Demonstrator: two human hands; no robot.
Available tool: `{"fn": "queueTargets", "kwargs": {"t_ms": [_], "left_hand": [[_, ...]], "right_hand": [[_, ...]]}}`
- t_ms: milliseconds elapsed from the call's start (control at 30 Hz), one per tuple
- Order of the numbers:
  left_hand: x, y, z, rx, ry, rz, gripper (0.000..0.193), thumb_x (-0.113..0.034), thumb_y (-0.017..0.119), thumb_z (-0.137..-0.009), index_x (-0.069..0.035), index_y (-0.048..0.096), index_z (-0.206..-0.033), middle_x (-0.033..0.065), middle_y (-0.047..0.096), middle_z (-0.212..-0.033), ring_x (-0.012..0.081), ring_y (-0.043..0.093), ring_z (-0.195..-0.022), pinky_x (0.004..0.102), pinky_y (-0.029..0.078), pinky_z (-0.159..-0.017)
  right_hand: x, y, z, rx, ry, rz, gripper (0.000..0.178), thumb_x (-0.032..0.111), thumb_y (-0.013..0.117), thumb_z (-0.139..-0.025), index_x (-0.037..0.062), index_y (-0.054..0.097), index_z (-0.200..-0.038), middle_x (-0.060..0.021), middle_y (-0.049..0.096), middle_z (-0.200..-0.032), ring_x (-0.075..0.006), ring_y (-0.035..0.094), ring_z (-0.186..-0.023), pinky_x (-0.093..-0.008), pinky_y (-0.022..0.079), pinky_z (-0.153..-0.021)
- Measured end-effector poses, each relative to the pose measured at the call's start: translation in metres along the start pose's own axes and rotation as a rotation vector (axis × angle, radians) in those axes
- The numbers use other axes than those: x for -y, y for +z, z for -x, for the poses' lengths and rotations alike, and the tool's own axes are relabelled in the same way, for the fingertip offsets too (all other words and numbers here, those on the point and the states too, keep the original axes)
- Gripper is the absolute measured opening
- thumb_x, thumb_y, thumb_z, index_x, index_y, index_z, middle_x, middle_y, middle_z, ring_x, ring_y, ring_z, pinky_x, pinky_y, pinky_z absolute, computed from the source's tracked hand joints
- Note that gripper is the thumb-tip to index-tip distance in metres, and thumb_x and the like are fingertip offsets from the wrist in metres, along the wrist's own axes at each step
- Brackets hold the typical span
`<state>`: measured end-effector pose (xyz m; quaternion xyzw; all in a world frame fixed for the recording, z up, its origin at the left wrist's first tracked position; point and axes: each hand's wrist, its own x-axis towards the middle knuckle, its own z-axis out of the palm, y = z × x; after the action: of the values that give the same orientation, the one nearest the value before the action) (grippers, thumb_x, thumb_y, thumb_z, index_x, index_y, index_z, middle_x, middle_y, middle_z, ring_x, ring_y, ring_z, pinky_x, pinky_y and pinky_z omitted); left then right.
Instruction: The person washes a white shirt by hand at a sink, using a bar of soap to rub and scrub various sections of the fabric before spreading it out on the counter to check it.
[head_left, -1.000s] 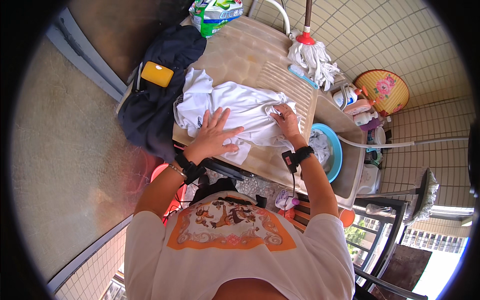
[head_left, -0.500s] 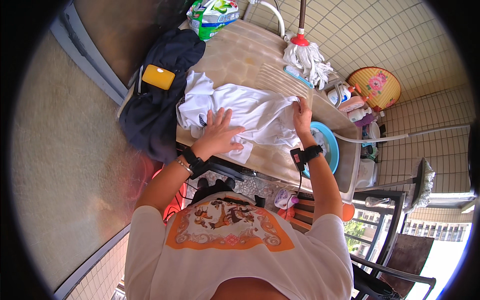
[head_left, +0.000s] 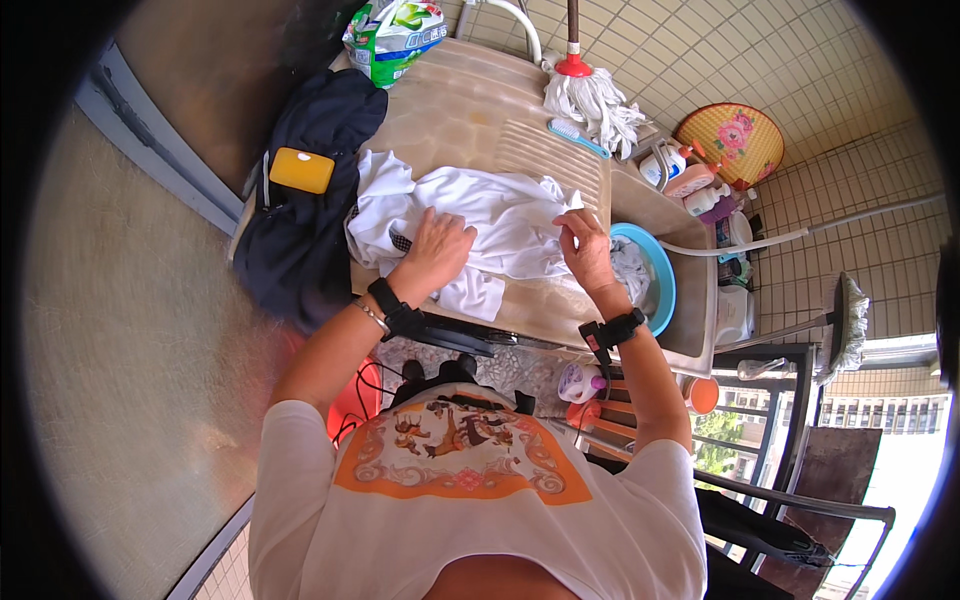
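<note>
A white garment (head_left: 505, 215) lies crumpled across the wet stone washboard counter (head_left: 450, 110), with a small dark-patterned patch near its left part. My left hand (head_left: 440, 247) rests on the garment's left half, fingers curled down into the fabric. At the garment's right end, my right hand (head_left: 588, 250) has its fingers bent toward the thumb at the edge of the cloth, where a small peak of fabric stands up. Just right of that hand, a blue basin (head_left: 660, 290) holds greyish-white wet cloth (head_left: 630, 268).
Dark clothing (head_left: 310, 200) with a yellow case (head_left: 302, 171) on it lies at left. A detergent bag (head_left: 393, 45) stands at the back. Beyond the ridges are a blue brush (head_left: 578, 138) and a mop head (head_left: 597, 105). Bottles (head_left: 690, 180) and a woven fan (head_left: 730, 145) line the right wall.
My left hand's spread fingers have curled into the cloth. My right hand has come slightly left and toward me, and the garment's right end has bunched up. The view has shifted a little.
</note>
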<state>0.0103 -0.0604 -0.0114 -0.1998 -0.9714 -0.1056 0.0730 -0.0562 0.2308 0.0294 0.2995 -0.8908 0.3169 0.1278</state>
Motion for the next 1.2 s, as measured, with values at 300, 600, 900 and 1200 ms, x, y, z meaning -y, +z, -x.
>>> {"fn": "queueTargets", "kwargs": {"t_ms": [300, 600, 900, 1200], "left_hand": [[-0.002, -0.021, -0.001, -0.114, 0.088, -0.015, 0.012, -0.010, 0.061, -0.088, -0.012, 0.071, -0.095, 0.0055, 0.066, -0.088, 0.0249, 0.068, -0.095, 0.0403, 0.049, -0.082], [0.037, -0.050, -0.012, -0.187, -0.054, -0.118, 0.013, -0.007, 0.060, -0.088, -0.010, 0.070, -0.097, 0.0073, 0.067, -0.086, 0.0267, 0.069, -0.091, 0.0424, 0.049, -0.079], [0.057, -0.053, -0.041, -0.208, -0.255, -0.239, 0.005, -0.007, 0.062, -0.087, -0.009, 0.066, -0.086, 0.0078, 0.070, -0.083, 0.0284, 0.071, -0.086, 0.0436, 0.051, -0.074], [0.093, -0.028, -0.064, -0.030, -0.550, -0.315, 0.011, -0.008, 0.059, -0.092, -0.008, 0.070, -0.094, 0.0106, 0.073, -0.094, 0.0328, 0.071, -0.095, 0.0451, 0.053, -0.084]], "right_hand": [[-0.028, 0.084, -0.007, 0.182, -0.090, 0.493, 0.014, 0.011, 0.070, -0.086, 0.0049, 0.065, -0.097, -0.0185, 0.065, -0.096, -0.0384, 0.064, -0.094, -0.0478, 0.055, -0.082], [-0.008, 0.103, -0.019, 0.179, -0.018, -0.028, 0.018, 0.003, 0.064, -0.089, 0.0016, 0.067, -0.107, -0.0211, 0.070, -0.096, -0.0386, 0.071, -0.085, -0.0453, 0.058, -0.075], [-0.015, 0.076, -0.031, 0.482, 0.699, -1.169, 0.014, 0.005, 0.064, -0.102, -0.0039, 0.070, -0.111, -0.0032, 0.071, -0.090, -0.0089, 0.066, -0.078, -0.0225, 0.055, -0.070], [-0.091, 0.000, -0.046, 0.297, 0.818, -1.233, 0.018, 0.008, 0.056, -0.106, 0.0019, 0.071, -0.112, 0.0010, 0.065, -0.090, -0.0056, 0.057, -0.072, -0.0186, 0.045, -0.061]]}}
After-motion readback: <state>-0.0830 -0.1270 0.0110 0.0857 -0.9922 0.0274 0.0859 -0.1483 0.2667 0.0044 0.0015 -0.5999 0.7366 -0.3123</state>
